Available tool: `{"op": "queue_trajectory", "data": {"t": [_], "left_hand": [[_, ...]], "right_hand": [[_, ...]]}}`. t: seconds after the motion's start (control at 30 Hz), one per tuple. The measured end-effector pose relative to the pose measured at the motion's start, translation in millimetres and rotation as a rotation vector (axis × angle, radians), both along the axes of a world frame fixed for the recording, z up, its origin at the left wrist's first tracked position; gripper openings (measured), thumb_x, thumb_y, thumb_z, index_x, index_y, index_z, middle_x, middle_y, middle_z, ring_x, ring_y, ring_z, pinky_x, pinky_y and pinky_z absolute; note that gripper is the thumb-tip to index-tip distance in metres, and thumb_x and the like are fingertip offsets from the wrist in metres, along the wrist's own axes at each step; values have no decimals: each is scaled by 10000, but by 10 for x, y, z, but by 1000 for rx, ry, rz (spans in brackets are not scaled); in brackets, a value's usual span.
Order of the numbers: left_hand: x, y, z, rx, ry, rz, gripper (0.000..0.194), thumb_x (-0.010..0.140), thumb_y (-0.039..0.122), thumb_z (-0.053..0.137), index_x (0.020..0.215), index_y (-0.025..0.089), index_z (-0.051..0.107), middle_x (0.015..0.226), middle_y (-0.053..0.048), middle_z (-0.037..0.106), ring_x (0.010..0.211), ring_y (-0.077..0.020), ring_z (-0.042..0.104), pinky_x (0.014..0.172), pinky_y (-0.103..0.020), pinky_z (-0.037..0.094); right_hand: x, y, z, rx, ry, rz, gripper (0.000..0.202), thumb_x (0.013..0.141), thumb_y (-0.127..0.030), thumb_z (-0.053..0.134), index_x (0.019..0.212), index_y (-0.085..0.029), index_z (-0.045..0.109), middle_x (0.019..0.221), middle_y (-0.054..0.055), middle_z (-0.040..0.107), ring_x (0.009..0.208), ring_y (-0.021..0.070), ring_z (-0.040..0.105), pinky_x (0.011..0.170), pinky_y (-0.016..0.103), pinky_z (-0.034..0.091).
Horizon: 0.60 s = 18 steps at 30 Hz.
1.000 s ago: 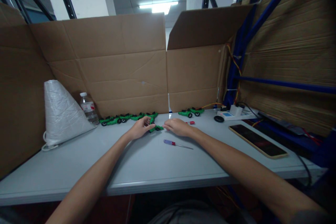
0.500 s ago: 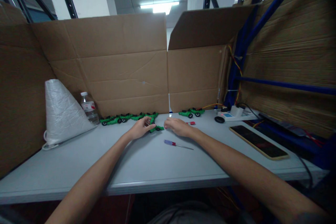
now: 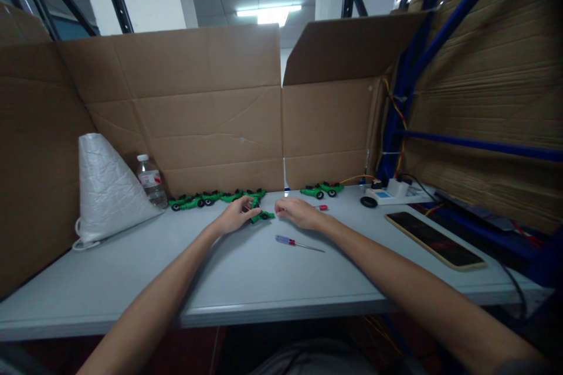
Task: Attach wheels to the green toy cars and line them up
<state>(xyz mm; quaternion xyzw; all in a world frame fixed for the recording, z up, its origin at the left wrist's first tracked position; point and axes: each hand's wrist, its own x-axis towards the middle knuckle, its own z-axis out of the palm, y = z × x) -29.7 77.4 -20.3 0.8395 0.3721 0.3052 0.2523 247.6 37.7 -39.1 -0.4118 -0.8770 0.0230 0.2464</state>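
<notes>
My left hand (image 3: 233, 217) is curled around a small green toy car (image 3: 263, 217) with black wheels, gripping it just above the table. Close by on the right, my right hand (image 3: 297, 212) has its fingers pinched together; whatever is in them, if anything, is hidden. A red-tipped tool (image 3: 324, 207) shows partly behind the right hand. In front of both hands lies a screwdriver (image 3: 285, 240) with a purple and red handle, its shaft pointing right. Behind the left hand stands a row of several green toy cars (image 3: 187, 202).
Two more green toy cars (image 3: 323, 190) stand at the back right. A phone (image 3: 435, 240), a black ring-shaped piece (image 3: 368, 202) and a power strip (image 3: 402, 194) lie on the right. At left are a water bottle (image 3: 151, 181) and a silvery bag (image 3: 108, 187). Cardboard walls (image 3: 197, 117) enclose the table (image 3: 246, 281).
The view has shifted very slightly. Both hands and the green toy car stay practically in place.
</notes>
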Motion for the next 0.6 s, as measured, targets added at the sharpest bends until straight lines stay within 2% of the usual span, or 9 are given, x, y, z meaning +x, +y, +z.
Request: {"op": "queue_trajectory", "data": {"t": [0.13,0.37,0.6], "left_hand": [[6,-12,7,4,-8,2,598,855,642,710,1182,144,658,961,-77,719,873,-225,662,786,-332,514],[3,11,-15,-1,-15,-2,611,855,637,713,1206,141,661,984,-83,726,877,-222,665,785,-328,514],[-3,25,-18,13,41,21,673,879,663,670,1268,114,633,1044,-115,730,911,-244,673,824,-351,521]], "right_hand": [[-14,-1,0,-25,-36,7,119,1033,-220,580,986,-187,684,1016,70,688,948,200,618,812,267,396],[11,32,-50,-81,51,-10,81,989,-274,657,984,-194,650,905,27,684,826,177,594,738,255,375],[3,198,-204,-263,309,119,152,990,-336,600,985,-188,635,848,5,636,778,172,573,701,254,397]]}}
